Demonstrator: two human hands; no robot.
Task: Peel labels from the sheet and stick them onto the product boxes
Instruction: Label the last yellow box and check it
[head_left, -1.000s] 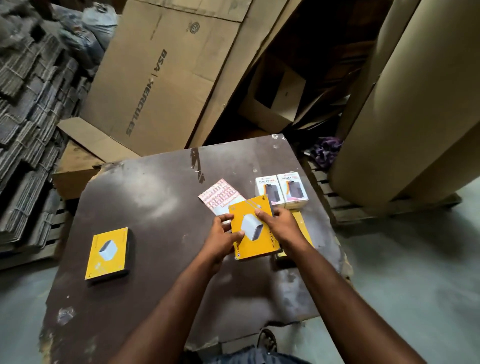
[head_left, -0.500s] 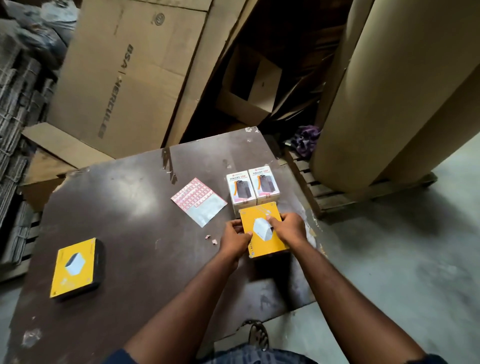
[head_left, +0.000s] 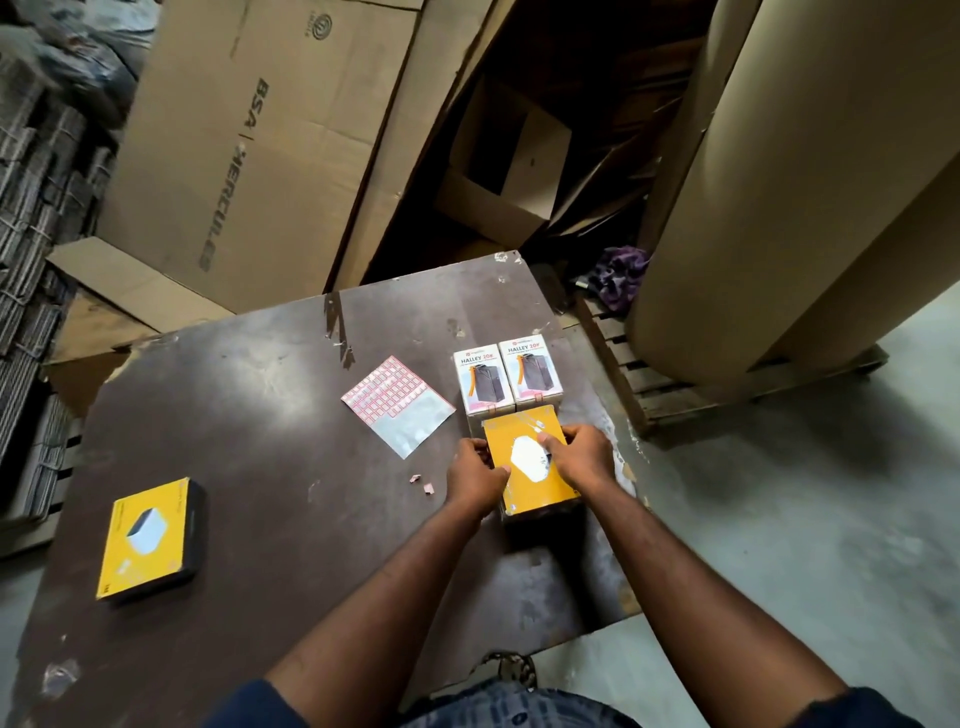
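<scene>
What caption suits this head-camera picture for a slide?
Left hand and right hand hold a yellow product box beside a label sheet and two white Halley boxes.

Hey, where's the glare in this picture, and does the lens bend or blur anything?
Head view: a soft sheen lies on the table left of the label sheet; the white print on the held yellow box, between left hand and right hand, is blown out; the wide lens bows the brown paper roll; the top left corner is blurred.
</scene>
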